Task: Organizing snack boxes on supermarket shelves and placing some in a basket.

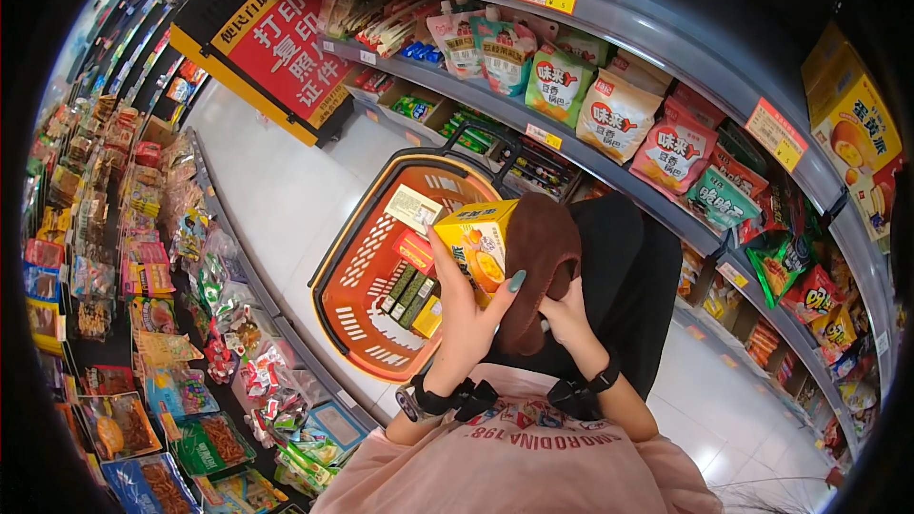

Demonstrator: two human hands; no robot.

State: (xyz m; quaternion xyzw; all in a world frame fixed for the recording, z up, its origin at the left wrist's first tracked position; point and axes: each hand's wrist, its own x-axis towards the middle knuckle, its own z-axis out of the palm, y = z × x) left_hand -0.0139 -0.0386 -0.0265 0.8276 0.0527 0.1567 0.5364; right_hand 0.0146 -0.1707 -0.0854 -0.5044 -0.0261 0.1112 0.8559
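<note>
My left hand (462, 324) is wrapped round the near left side of a yellow snack box (476, 240) with a picture of round cakes on it. A dark brown cloth (543, 243) lies against the box's right side, and my right hand (569, 314) grips the cloth from its near right edge. Part of my right fingers is hidden by the cloth. Both hands are above the right side of an orange shopping basket (335, 276). Inside it are a red packet (413, 249), several dark green packs (409, 295) and a pale box (413, 208).
At the right, a grey shelf (657, 0) carries bags of snacks (609, 112) and a larger yellow box (857, 124). Packaged food fills a rack (143, 324) along the left. A red and yellow sign stand (286, 57) stands beyond the basket. Black-trousered legs (619, 286) are close by.
</note>
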